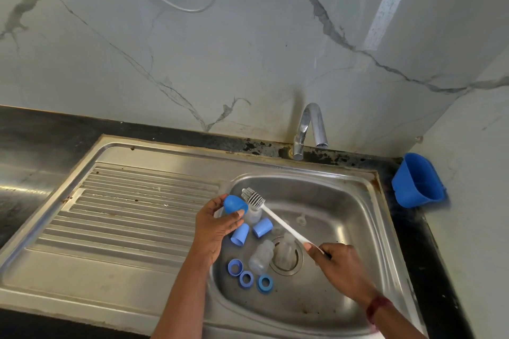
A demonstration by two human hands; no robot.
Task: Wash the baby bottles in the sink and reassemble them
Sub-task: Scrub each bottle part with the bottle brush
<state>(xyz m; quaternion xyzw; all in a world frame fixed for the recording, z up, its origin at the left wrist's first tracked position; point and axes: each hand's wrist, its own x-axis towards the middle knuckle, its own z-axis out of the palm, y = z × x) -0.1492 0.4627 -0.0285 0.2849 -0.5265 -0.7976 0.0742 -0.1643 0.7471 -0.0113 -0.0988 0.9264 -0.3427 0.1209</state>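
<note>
Veined marble [192, 49] backs a steel sink [344, 201] set in a dark bench [33, 124], with no water visible at the tap [311, 129]; over the basin's left rim the left hand [212, 226] pinches a blue cap [234, 204] between thumb and fingers, while the right hand [338, 264] is closed round the far end of a white brush [253, 197], its bristles touching or just beside the cap. Below them lie two clear bottles [260, 256], one of them across the drain [289, 271], and a third is half hidden under the cap; two loose caps [263, 227] and three rings [246, 278] lie at the basin's near left; a faint clear piece beyond the drain may be a teat, too pale to tell. The likeliest trouble is the cap slipping, since a light pinch on smooth plastic may not resist a brush pushed from the handle's end; the long lever could also make the head skid off the rim and flick suds; small clear parts near the drain are easy to overlook or knock; a blue tub [417, 181] stands well apart on the right.
</note>
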